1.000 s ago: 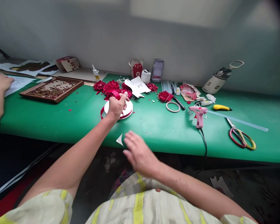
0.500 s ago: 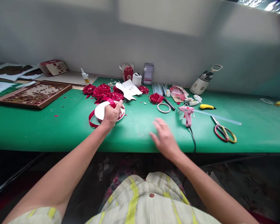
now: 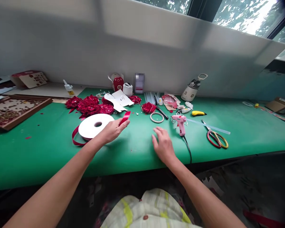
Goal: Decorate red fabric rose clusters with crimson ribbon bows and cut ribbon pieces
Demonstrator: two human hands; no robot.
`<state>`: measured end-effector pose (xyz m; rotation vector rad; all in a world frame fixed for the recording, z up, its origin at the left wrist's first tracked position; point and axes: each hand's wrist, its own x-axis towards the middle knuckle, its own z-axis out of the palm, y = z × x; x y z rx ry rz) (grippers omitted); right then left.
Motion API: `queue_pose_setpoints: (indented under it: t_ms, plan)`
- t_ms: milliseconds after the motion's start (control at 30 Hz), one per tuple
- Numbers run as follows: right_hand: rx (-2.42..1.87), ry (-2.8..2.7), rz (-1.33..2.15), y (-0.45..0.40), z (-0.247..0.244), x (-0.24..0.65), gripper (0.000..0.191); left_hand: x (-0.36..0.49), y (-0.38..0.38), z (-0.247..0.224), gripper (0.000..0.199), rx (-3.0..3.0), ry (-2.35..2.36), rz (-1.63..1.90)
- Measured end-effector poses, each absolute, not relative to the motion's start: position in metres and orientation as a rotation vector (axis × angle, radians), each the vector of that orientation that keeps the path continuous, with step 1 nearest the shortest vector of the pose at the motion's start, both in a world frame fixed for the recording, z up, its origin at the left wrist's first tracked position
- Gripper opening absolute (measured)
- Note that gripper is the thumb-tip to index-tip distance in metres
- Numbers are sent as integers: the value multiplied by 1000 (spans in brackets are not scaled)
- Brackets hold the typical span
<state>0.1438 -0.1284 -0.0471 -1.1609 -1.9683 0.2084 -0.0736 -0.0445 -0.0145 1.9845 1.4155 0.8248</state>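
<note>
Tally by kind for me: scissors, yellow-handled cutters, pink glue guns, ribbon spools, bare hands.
Scissors: 1
Yellow-handled cutter: 1
Pink glue gun: 1
Ribbon spool: 1
Hands: 2, left hand and right hand
Total: 6

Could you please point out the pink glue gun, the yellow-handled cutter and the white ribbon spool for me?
Pink glue gun [image 3: 181, 129]: head view, on its handle.
Yellow-handled cutter [image 3: 197, 113]: head view, on its yellow body.
White ribbon spool [image 3: 87, 126]: head view, on its flat face.

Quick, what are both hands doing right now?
Left hand: closed on the red ribbon.
Right hand: open, empty, above the green tabletop.
</note>
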Motion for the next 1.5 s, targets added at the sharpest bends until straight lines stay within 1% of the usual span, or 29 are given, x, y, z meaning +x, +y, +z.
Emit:
queue_pose_setpoints:
  t_ms: [67, 167, 233, 267, 300, 367, 400, 533, 567, 600, 667, 700, 733, 833, 900, 1000, 1167, 1367, 1500]
  plan:
    - [-1035, -2050, 200, -131, -46, 133, 32, -65, -40, -14, 40, 1980, 1318, 757]
    - [-462, -2362, 247, -168, -58, 80, 21, -52, -32, -14, 38, 2008, 1262, 656]
    - [-258, -2433, 271, -187, -65, 59, 15, -47, -27, -13, 33, 2074, 1278, 582]
    - [-326, -2406, 339, -190, -66, 61, 11, -45, -25, -13, 30, 2107, 1294, 553]
    - [-527, -2303, 406, -189, -66, 72, 11, -44, -24, -14, 28, 2137, 1312, 533]
    - [-960, -1945, 497, -177, -63, 116, 15, -43, -21, -17, 25, 2175, 1351, 486]
    - [-1068, -1804, 488, -169, -61, 145, 15, -43, -20, -19, 25, 2189, 1371, 459]
    - [-1427, -1462, 108, -132, -61, 255, 15, -37, -15, -28, 25, 2263, 1420, 361]
    - [-1510, -1457, 37, -122, -63, 273, 22, -34, -14, -30, 26, 2277, 1440, 356]
    - [-1592, -1455, -19, -111, -67, 287, 33, -31, -13, -31, 26, 2283, 1457, 356]
    - [-1741, -1500, -18, -88, -74, 302, 51, -24, -12, -34, 27, 2277, 1473, 368]
    - [-1790, -1516, 11, -77, -77, 305, 55, -21, -13, -35, 27, 2270, 1470, 381]
    - [-1821, -1529, 47, -66, -80, 305, 56, -19, -13, -37, 27, 2261, 1467, 397]
    - [-1845, -1532, 141, -40, -84, 304, 46, -15, -17, -42, 30, 2253, 1506, 441]
    - [-1851, -1526, 191, -27, -85, 305, 43, -15, -19, -46, 35, 2267, 1538, 463]
    - [-1846, -1521, 238, -10, -84, 311, 45, -16, -19, -52, 39, 2291, 1544, 508]
    - [-1847, -1510, 298, 15, -83, 324, 49, -17, -19, -59, 37, 2341, 1571, 546]
    - [-1870, -1475, 381, 9, -81, 333, 54, -17, -23, -59, 35, 2380, 1595, 571]
    - [-1907, -1426, 249, -18, -77, 335, 60, -18, -25, -57, 29, 2404, 1586, 586]
